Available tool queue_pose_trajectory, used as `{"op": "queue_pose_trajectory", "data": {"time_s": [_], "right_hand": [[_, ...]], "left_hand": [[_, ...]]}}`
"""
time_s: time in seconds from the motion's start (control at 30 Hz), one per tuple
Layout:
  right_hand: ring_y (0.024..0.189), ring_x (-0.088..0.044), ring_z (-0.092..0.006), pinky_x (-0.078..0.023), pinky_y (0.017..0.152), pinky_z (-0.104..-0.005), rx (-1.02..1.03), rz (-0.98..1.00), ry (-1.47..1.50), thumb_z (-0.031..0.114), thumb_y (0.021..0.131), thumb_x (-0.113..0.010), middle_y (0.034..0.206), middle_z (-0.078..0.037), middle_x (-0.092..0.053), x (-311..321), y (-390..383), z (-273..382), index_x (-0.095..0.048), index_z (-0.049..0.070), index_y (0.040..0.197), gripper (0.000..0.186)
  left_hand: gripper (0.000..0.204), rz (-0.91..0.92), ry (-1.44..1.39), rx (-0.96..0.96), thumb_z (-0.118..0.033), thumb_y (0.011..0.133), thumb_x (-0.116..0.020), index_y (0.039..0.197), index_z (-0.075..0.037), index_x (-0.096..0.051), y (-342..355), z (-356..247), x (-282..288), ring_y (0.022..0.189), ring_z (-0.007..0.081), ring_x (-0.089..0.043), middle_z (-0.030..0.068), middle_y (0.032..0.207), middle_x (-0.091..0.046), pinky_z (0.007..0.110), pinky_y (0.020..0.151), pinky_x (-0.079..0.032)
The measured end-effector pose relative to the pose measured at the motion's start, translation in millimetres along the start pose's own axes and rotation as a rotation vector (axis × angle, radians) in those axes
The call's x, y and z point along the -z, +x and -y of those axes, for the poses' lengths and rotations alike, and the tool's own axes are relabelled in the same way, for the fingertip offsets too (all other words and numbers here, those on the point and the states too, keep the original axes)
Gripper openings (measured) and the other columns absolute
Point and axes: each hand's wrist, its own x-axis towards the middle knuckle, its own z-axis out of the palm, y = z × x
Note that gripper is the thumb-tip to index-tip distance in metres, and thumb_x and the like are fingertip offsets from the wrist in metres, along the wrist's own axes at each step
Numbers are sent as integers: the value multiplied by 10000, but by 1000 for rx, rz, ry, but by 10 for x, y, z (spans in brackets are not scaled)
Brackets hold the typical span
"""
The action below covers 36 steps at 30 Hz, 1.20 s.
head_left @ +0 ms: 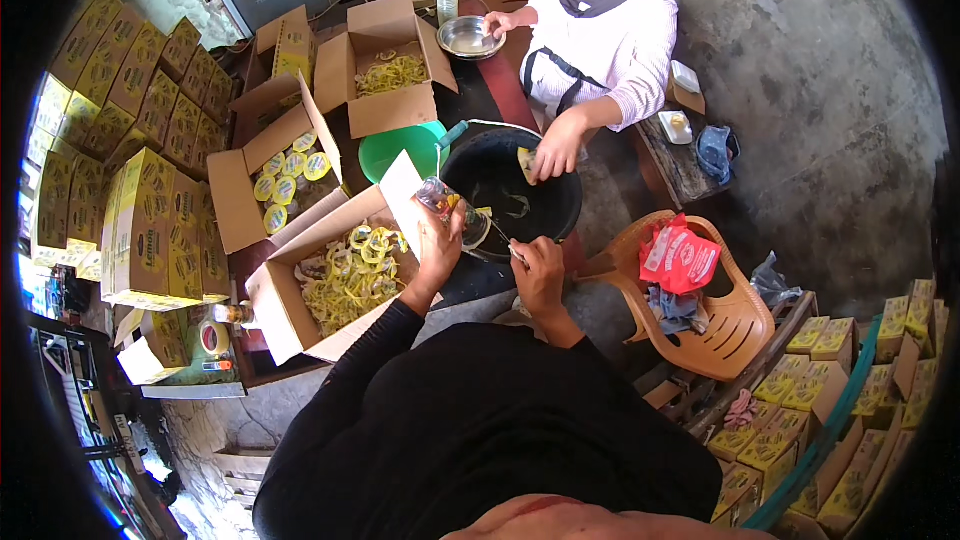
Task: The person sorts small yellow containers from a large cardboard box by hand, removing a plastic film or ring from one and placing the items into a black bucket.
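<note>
My left hand (440, 250) is closed around a clear, printed container (437, 196), tilted over the near rim of a black bucket (462, 165). Close beside its lower end, my right hand (541, 278) is closed in a pinch. A thin, dark sliver runs from those fingertips toward the container; its kind is too small to make out. Below my left wrist, an open carton (275, 298) holds a heap of yellow-and-clear plastic strips and rings (345, 285). Across the bucket, a co-worker's hand (560, 147) holds a yellow printed piece (527, 164) above it.
A green basin (385, 148) adjoins the bucket. Open cartons hold sealed cups (290, 175) and yellow strips (390, 72). The co-worker's other hand touches a metal bowl (470, 37). Stacked yellow boxes (150, 230) stand left; an orange plastic chair (700, 340) stands right.
</note>
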Motion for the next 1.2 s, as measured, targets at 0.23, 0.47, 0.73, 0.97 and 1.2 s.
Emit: {"op": "queue_pose_trajectory", "data": {"time_s": [0.23, 0.47, 0.73, 0.97, 1.2], "right_hand": [[767, -551, -263, -411, 705, -403, -47, 9, 43, 25, 763, -738, 796, -67, -512, -67, 93, -149, -668, 80, 926, 185], [765, -558, -269, -414, 710, -405, -44, 24, 82, 44, 779, -741, 795, -65, -522, -35, 44, -110, -669, 88, 914, 159], [772, -559, -267, -414, 704, -405, -86, 34, 114, 42, 775, -745, 794, -59, -523, -74, 124, -162, -668, 82, 902, 154], [775, -562, -254, -415, 703, -395, 5, 52, 39, 31, 771, -741, 795, -47, -522, 18, -12, -64, -669, 82, 895, 152], [784, -565, -279, -423, 704, -416, -120, 44, 107, 36, 771, -741, 810, -69, -539, -96, -16, -172, -664, 71, 896, 151]], "left_hand": [[470, 81, -189, 27, -165, 922, -674, 1248, 25, -394, -38, 125, -107, 1004, 284, -560, 187, 1118, -531, 400, 882, -470], [457, 101, -131, -59, -134, 917, -676, 1246, 36, -410, 40, 219, 43, 1001, 294, -565, 179, 1119, -518, 416, 881, -466], [508, 231, -454, 40, -33, 938, -614, 1353, -46, -322, -2, 486, -61, 1054, 196, -598, 106, 1116, -558, 348, 934, -500], [458, 103, -575, 256, -94, 946, -612, 1332, -45, -371, -40, 305, -64, 1045, 196, -592, 91, 1124, -563, 367, 947, -482], [408, 148, -565, 203, -186, 987, -582, 1307, -9, -400, -123, 346, -165, 982, 166, -574, 96, 1065, -609, 316, 885, -476]]}}
